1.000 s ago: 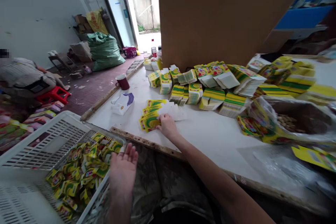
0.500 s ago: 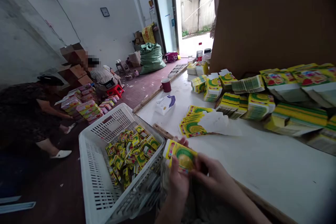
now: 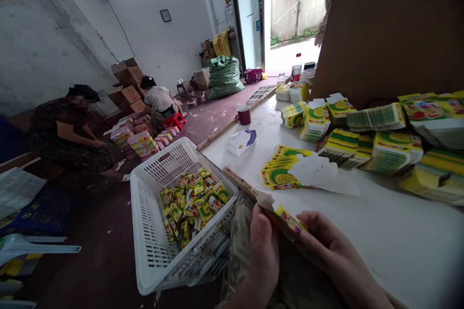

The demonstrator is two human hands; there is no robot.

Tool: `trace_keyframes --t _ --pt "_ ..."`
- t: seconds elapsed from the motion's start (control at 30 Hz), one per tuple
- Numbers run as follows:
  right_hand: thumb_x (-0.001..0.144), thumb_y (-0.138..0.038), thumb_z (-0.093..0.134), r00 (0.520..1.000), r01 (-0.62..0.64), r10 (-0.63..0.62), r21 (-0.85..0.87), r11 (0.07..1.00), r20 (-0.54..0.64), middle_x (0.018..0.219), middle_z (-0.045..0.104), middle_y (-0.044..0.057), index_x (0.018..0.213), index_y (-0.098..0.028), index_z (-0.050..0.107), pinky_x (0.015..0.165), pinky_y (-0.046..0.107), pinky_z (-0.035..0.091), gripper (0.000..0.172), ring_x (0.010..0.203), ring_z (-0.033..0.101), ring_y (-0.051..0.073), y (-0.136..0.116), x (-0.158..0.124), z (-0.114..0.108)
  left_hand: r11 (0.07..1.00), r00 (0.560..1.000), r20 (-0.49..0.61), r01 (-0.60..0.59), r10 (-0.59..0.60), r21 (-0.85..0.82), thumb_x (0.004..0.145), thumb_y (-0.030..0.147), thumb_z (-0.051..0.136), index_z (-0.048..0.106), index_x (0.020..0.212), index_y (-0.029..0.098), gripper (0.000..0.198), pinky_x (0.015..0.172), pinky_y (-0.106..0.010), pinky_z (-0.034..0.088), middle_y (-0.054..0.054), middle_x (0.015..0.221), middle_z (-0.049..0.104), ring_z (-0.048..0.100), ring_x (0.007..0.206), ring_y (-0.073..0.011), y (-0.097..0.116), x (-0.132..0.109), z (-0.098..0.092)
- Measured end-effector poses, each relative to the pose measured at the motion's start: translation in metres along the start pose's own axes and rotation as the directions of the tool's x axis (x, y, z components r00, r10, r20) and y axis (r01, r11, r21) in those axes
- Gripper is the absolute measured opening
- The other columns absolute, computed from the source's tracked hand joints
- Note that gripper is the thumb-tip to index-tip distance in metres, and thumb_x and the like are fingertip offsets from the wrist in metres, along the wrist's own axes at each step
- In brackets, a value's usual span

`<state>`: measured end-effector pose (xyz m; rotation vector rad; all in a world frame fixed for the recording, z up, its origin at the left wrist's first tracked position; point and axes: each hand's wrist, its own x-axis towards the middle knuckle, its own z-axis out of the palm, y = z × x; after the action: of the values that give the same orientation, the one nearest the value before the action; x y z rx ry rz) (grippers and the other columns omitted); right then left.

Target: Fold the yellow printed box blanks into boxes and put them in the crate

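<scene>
Both hands hold one flat yellow-and-green printed carton [image 3: 286, 219] above my lap, at the near edge of the white table [image 3: 380, 231]. My left hand [image 3: 263, 251] grips its left end with closed fingers. My right hand [image 3: 326, 246] pinches its right side. A fanned pile of the same flat cartons [image 3: 281, 171] lies on the table just beyond. To the left stands a white slotted basket [image 3: 152, 231] with several small folded yellow-green boxes [image 3: 192, 200] inside.
Stacks of flat cartons [image 3: 366, 135] line the table's far side under a tall brown cardboard panel [image 3: 391, 24]. A maroon mug [image 3: 243, 114] and a tissue pack [image 3: 241, 140] sit near the table's left edge. Two people [image 3: 72, 130] crouch on the floor by packaged goods [image 3: 139, 137].
My right hand took one flat carton off the fanned pile, my left hand came up from the basket, and both now hold it. The carton has tilted edge-on. The view swung left.
</scene>
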<state>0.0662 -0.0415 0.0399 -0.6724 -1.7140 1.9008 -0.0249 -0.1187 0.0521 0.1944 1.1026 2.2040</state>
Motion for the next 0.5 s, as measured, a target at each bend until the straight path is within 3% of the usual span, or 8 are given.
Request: trace_keyframes --t 0.13,0.2,0.27,0.37,0.43,0.5 --pt "0.089 -0.049 0.053 0.991 0.092 -0.12 -0.361 0.928 -0.057 0.071 0.067 0.0 0.087 -0.023 0.063 0.058 0.024 0.05 0.028 0.064 0.063 0.017 0.0 0.002 -0.014 0.995 0.999 0.039 0.02 -0.024 0.099 0.08 0.036 0.07 0.07 0.09 0.02 0.018 0.089 -0.036 0.049 -0.005 0.089 0.073 0.068 0.089 -0.0231 -0.005 0.011 -0.005" --pt "0.09 -0.047 0.052 0.964 0.16 -0.25 -0.547 0.822 -0.094 0.068 0.068 0.0 0.084 -0.023 0.066 0.053 0.024 0.049 0.028 0.057 0.062 0.016 0.002 0.002 -0.024 0.983 0.997 0.078 0.0 -0.014 0.181 0.081 0.037 0.069 0.071 0.093 0.02 0.021 0.09 -0.036 0.049 -0.006 0.092 0.073 0.068 0.092 -0.0241 0.0 0.016 -0.011" --pt "0.091 -0.043 0.052 0.914 0.254 -0.402 -0.681 0.687 -0.065 0.077 0.073 0.001 0.091 -0.024 0.069 0.058 0.025 0.051 0.026 0.063 0.066 0.017 0.001 0.003 -0.039 0.953 0.992 0.117 -0.084 0.052 0.29 0.08 0.043 0.069 0.068 0.106 0.02 0.035 0.095 -0.037 0.047 -0.009 0.107 0.071 0.065 0.103 -0.0252 0.013 0.018 -0.017" --pt "0.093 -0.039 0.051 0.809 0.418 -0.573 -0.812 0.407 0.129 0.09 0.075 0.002 0.102 -0.03 0.072 0.067 0.029 0.052 0.025 0.078 0.069 0.02 -0.011 0.006 -0.055 0.816 0.952 0.268 -0.268 0.145 0.511 0.071 0.049 0.076 0.053 0.13 0.02 0.07 0.108 -0.04 0.038 -0.013 0.133 0.057 0.052 0.124 -0.0276 0.041 0.018 -0.021" --pt "0.093 -0.039 0.054 0.749 0.541 -0.579 -0.801 0.255 0.322 0.092 0.076 0.002 0.104 -0.032 0.072 0.071 0.032 0.052 0.023 0.081 0.068 0.021 -0.023 0.005 -0.054 0.638 0.918 0.396 -0.326 0.035 0.697 0.054 0.044 0.088 0.048 0.134 0.021 0.092 0.111 -0.042 0.034 -0.012 0.137 0.052 0.046 0.129 -0.0302 0.056 0.015 -0.02" --pt "0.089 -0.039 0.06 0.687 0.672 -0.526 -0.714 0.197 0.501 0.093 0.076 0.001 0.107 -0.033 0.07 0.08 0.034 0.052 0.022 0.082 0.069 0.02 -0.029 0.003 -0.046 0.478 0.861 0.477 -0.348 -0.178 0.806 0.044 0.038 0.091 0.053 0.128 0.021 0.094 0.103 -0.042 0.042 -0.01 0.128 0.058 0.053 0.118 -0.0309 0.063 0.011 -0.016"
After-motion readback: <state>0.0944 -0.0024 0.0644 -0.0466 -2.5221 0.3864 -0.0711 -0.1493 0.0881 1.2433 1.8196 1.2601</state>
